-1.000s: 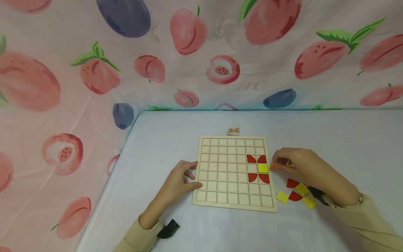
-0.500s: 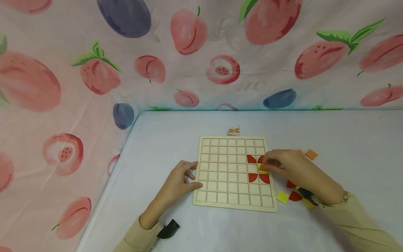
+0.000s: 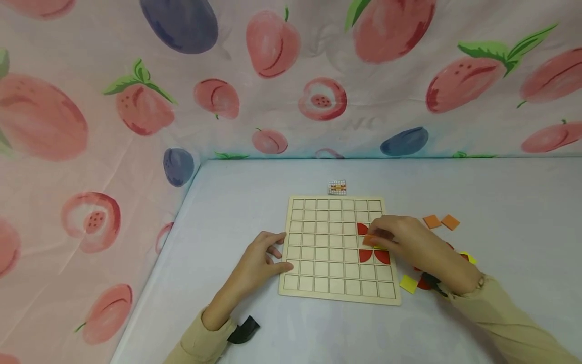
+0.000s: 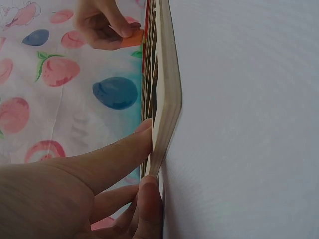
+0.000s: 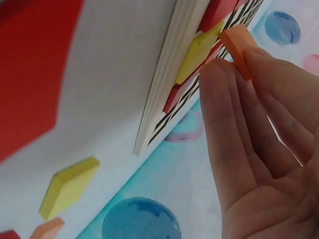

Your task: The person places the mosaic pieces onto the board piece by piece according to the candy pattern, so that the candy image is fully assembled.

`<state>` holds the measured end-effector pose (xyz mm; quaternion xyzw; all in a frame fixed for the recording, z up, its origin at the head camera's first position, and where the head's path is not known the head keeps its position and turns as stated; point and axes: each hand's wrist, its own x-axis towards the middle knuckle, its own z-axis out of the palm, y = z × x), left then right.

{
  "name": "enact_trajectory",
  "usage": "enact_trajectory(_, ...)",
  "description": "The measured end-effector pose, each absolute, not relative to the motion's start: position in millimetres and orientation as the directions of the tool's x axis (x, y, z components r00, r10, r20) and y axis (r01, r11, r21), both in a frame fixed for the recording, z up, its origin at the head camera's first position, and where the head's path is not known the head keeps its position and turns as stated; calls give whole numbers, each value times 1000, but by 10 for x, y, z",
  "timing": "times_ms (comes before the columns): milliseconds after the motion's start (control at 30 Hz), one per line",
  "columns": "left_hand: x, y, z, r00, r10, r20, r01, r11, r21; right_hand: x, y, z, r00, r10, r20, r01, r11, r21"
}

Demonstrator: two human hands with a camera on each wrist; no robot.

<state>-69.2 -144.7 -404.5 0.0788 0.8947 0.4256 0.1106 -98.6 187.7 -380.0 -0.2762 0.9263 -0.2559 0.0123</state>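
Shows, across the top and left of the frame, a pale cloth (image 3: 282, 96) printed with pink peaches (image 3: 273, 43), green leaves (image 3: 484, 50) and, at upper left, a dark blue fruit (image 3: 179, 23). Shows also, in the lower half, a white table surface (image 3: 514, 202).

Left hand (image 4: 82, 186), large at lower left: thumb laid on gridded face of pale wooden board (image 4: 171, 77), fingertip against its edge, holding it between them. Board seen nearly edge-on, running top to bottom near middle, one corner toward viewer. Thin red flat pieces (image 4: 146, 20) on its face near top. Right hand (image 4: 105, 25), upper left, pinches flat orange square tile (image 4: 132, 39) beside board face; contact hard to tell. Right side: smooth white tabletop (image 4: 249, 119). Behind hands: pale cloth (image 4: 75, 114) printed with pink and blue fruit.
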Motion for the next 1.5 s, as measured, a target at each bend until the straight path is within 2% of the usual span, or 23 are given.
enact_trajectory(300,-680,-1452,-4037,-964,233,-124,49,621,782,-993,1828,-3832,-852,-517,83,-488,725,-486)
enact_trajectory(633,-684,-1455,-4045,-963,235,-131,44,615,787,-999,1831,-3845,-836,-537,110,-523,722,-452)
enact_trajectory(1067,-690,-1454,-4040,-964,229,-133,39,617,786,-1026,1793,-3825,-829,-553,82,-521,711,-473)
enact_trajectory(1500,-695,-1445,-4038,-963,236,-131,45,620,783,-1034,1793,-3848,-811,-577,99,-559,713,-423)
